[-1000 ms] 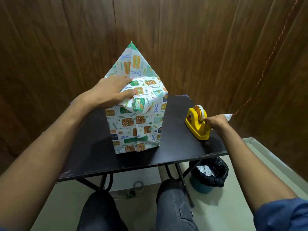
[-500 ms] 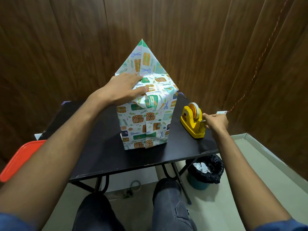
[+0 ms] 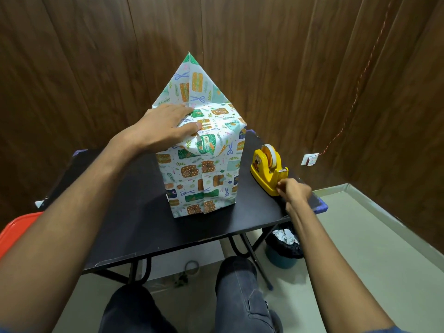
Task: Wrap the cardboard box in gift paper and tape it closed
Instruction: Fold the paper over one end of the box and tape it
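A: While the left hand (image 3: 165,129) lies flat on the box (image 3: 201,162), fingers (image 3: 177,110) straight and close together, thumb out along the front edge, what's it pinning?

B: The near flap, folded down over the top. Fingers press, they don't curl round anything.

A: Right hand (image 3: 294,191)?

B: Fingers bunched at the cutter end of the dispenser (image 3: 268,170), looks like a pinch on the tape end. Tape itself too thin and clear to see, so can't tell if any is pulled out.

A: Box position?

B: Upright, about mid tabletop (image 3: 134,217), dispenser just beside it on the right, not touching. Paper (image 3: 206,188) already covers all the sides that show, with a vertical overlap seam down the front face. Can't see tape on that seam; likely there, but unconfirmed.

A: Top end?

B: Half done. Near flap down under the left hand, paper a bit puckered at the front edge. Far flap (image 3: 191,84) stands up as a triangle, not folded yet.

A: Bottom end?

B: Hidden against the tabletop, can't say.

A: So progress?

B: My read: body wrap done, top closure in hand. Left: tear off a strip, stick the held flap, fold the triangle down, tape that. Maybe the bottom too.

A: Extras?

B: Lined bin (image 3: 284,246) on the floor under the right corner, red item (image 3: 16,228) at far left edge, wood-panel wall (image 3: 96,56) behind.
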